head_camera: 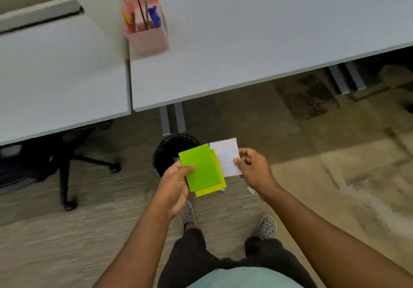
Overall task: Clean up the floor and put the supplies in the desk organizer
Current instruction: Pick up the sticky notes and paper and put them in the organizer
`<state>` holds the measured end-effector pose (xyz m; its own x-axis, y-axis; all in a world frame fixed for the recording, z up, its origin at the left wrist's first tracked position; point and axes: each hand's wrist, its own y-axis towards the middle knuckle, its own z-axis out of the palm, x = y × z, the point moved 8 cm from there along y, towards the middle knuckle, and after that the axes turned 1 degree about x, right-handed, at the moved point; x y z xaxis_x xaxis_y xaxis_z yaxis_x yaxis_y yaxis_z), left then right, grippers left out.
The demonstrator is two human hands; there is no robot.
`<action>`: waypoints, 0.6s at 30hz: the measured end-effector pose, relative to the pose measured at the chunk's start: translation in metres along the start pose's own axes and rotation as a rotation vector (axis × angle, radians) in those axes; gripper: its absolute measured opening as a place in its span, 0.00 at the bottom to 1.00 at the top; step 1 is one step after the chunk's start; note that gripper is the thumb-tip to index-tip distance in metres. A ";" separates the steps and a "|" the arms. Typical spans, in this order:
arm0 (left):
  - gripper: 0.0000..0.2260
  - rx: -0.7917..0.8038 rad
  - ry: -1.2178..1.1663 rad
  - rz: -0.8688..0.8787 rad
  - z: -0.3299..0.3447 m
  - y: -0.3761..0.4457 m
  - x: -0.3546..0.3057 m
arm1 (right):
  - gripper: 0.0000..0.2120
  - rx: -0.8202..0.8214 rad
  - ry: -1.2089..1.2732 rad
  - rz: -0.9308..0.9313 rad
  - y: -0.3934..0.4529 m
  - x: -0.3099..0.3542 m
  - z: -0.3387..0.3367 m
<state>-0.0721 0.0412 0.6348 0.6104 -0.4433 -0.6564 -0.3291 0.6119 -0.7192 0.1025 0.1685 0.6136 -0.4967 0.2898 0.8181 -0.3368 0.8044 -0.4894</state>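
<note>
- Pink desk organizer (146,27) upright on worktop (245,42), well ahead, already holding pens.
- Left hand (176,185) grip: thumb clamping green cards (202,168) — keep stack squared.
- Right hand (252,168) grip: fingertips pinching lined white card (226,156) — merge under green before walking over.
- Slide in edge-first.
</note>
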 end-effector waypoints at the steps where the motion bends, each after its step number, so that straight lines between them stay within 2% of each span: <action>1: 0.14 0.000 -0.010 0.025 -0.007 -0.003 -0.016 | 0.07 -0.002 0.003 -0.011 -0.001 0.015 0.006; 10: 0.14 0.075 -0.074 0.178 -0.084 -0.001 -0.141 | 0.09 -0.066 0.083 -0.108 -0.002 0.129 0.087; 14: 0.13 0.102 -0.109 0.189 -0.116 0.000 -0.170 | 0.09 -0.127 0.173 -0.140 -0.004 0.156 0.111; 18: 0.13 0.111 -0.172 0.161 -0.138 0.002 -0.189 | 0.09 -0.166 0.138 -0.145 -0.004 0.174 0.119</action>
<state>-0.2872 0.0360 0.7260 0.6730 -0.2220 -0.7056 -0.3568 0.7381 -0.5726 -0.0783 0.1537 0.7222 -0.3354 0.2240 0.9151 -0.2554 0.9133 -0.3172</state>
